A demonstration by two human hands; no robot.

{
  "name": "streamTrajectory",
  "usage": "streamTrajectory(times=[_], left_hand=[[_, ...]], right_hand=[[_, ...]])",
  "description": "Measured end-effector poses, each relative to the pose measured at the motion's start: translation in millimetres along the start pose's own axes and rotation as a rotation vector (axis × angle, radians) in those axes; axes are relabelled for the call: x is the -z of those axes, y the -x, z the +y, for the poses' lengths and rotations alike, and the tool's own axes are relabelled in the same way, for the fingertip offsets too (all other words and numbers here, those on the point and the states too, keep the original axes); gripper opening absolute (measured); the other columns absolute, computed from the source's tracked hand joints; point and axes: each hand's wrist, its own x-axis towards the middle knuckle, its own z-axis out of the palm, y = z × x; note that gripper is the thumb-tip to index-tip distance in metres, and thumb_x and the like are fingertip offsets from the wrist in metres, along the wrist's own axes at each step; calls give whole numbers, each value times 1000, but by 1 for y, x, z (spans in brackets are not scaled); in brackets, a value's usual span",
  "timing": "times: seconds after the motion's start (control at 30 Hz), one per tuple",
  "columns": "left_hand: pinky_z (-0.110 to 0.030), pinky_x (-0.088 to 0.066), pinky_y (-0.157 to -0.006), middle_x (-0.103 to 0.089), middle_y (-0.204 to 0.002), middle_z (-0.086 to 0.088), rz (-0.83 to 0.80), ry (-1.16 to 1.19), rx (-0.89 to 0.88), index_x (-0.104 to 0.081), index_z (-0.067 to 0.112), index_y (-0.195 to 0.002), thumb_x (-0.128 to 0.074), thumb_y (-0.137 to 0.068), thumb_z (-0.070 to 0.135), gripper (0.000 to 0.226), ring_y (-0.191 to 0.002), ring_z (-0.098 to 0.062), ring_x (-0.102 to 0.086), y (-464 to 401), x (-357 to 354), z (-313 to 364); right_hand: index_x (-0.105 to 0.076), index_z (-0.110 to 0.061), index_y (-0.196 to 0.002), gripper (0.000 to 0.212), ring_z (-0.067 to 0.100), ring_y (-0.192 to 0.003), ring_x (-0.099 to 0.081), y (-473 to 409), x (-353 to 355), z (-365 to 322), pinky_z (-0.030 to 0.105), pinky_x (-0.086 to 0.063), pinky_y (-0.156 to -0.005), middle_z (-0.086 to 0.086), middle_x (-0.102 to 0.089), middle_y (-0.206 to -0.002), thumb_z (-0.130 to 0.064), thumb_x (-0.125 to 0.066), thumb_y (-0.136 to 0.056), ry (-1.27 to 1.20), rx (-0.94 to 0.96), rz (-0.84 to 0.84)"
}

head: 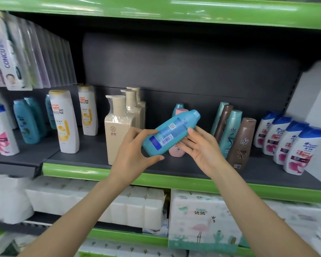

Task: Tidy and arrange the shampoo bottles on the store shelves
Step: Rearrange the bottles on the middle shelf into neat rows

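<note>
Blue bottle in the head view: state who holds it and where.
Both hands hold the blue bottle, tilted, back label showing. Left hand grips its base end; right hand supports the upper body.

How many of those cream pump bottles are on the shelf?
3 cream pump bottles, in one row running back from the shelf edge, left of the held blue bottle: front, middle, rear. More could be hidden behind them.
</note>
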Motion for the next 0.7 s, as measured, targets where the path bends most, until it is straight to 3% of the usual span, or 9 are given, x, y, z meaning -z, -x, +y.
streamTrajectory(times=[0.13, 0.3, 0.4, 0.43, 0.5, 0.6, 0.7], left_hand=[[-3, -44, -75, -48, -109, 9, -19, 64, 59, -53, 31, -120, -81, -67, 28, 59, -99, 8, -48, -2, 1, -1], [-20, -52, -82, -66, -105, 10, -139, 443, 218, -61, 30, -112, -75, -73, 32, 42, -96, -4, -60, -9, 3, 5], [-27, -54, -85, -67, -106, -3, -272, 655, 322, -62, 20, -115, -67, -84, 24, 31, -99, -17, -65, -11, 1, 9], [-29, -55, -86, -67, -106, -6, -319, 688, 352, -62, 18, -115, -62, -88, 21, 28, -99, -19, -66, -12, -1, 9], [-27, -54, -88, -69, -105, -6, -389, 656, 370, -63, 17, -113, -56, -90, 19, 24, -98, -16, -66, -13, -6, 9], [-18, -51, -83, -70, -101, 3, -430, 482, 266, -66, 17, -106, -59, -89, 19, 19, -93, -4, -65, -21, -16, 10], [-18, -51, -81, -69, -100, 7, -357, 345, 195, -65, 21, -104, -66, -84, 21, 19, -92, -2, -64, -35, -24, 10]], right_hand=[[-60, -13, -119, 25, 22, -103, -67, -1, -1, -1, 38, -55, -89, 12, -69, -111, -15, -47, -98, -7, -4, 9], [-56, -25, -127, 32, 24, -113, -61, -1, 0, -3, 41, -51, -95, 6, -65, -120, -26, -44, -98, -66, -30, -111], [-58, -19, -125, 33, 34, -103, -46, -1, -3, -6, 37, -55, -83, 8, -60, -100, -31, -45, -96, -133, -56, -146], [-58, -16, -124, 34, 33, -101, -49, -3, -4, -8, 36, -56, -81, 6, -61, -94, -30, -46, -96, -116, -47, -115], [-57, -10, -125, 35, 26, -97, -63, -7, -3, -10, 38, -57, -81, 1, -69, -93, -28, -50, -96, -2, -26, -24], [-60, -8, -118, 34, 22, -91, -69, -11, -2, -13, 43, -58, -79, 6, -71, -104, -24, -61, -89, 202, -5, 49], [-62, -10, -113, 31, 16, -86, -71, -12, -2, -15, 42, -59, -74, 4, -71, -103, -20, -68, -84, 330, 37, 90]])
